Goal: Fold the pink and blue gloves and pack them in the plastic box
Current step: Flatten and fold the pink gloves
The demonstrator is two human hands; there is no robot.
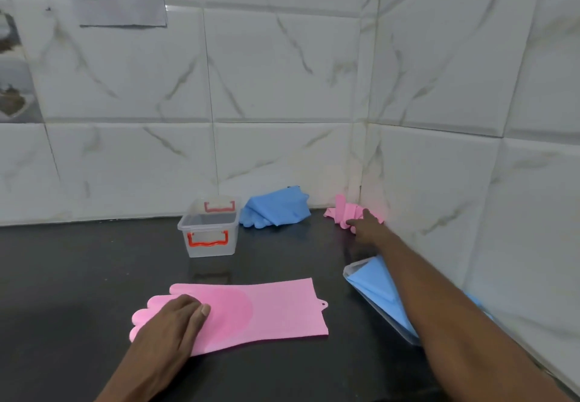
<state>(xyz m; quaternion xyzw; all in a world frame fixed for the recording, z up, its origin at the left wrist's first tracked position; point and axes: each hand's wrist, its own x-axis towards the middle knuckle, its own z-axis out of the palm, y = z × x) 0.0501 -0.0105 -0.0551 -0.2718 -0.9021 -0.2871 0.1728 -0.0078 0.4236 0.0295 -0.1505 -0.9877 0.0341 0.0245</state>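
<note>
Reaching far forward, the right hand is laid, fingers spread and gripping nothing, on the crumpled pink glove in the corner, right of the box, while the flat pink glove, long axis left-right, is pressed under the open left hand.

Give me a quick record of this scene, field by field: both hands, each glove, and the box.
left hand: flat on the near pink glove
right hand: reaching to the far pink glove in the wall corner
far blue glove: crumpled beside the plastic box
near blue glove: lying on a clear lid, under the right forearm
plastic box: open, nothing visible inside
</note>
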